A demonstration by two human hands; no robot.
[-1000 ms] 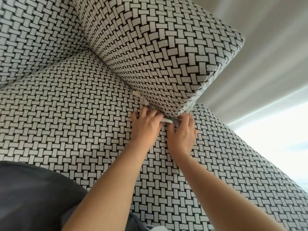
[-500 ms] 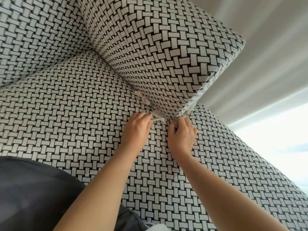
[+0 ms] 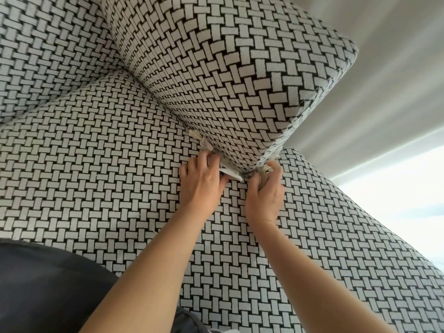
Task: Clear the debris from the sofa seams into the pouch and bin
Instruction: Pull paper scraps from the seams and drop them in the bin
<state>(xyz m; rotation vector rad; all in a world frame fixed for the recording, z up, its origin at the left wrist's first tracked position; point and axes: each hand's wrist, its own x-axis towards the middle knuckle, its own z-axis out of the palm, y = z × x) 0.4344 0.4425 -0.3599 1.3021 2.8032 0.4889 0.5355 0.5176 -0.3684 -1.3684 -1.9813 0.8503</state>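
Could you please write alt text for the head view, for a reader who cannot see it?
The left hand pinches a white paper scrap and the right hand grips crumpled bits at the seam between a woven-patterned sofa seat and cushion.

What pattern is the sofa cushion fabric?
Black-and-white basket weave, clearest on the sofa cushion in the head view.

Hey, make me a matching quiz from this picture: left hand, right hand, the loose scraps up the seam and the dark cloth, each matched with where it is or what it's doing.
Things:
1. left hand
2. right hand
3. loose scraps
4. dark cloth

Place or state:
A. bottom left corner of the view
B. pinches a white paper strip
C. stuck in the seam, beyond the left hand
D. curls round a crumpled scrap

Pairs: 1-B, 2-D, 3-C, 4-A.
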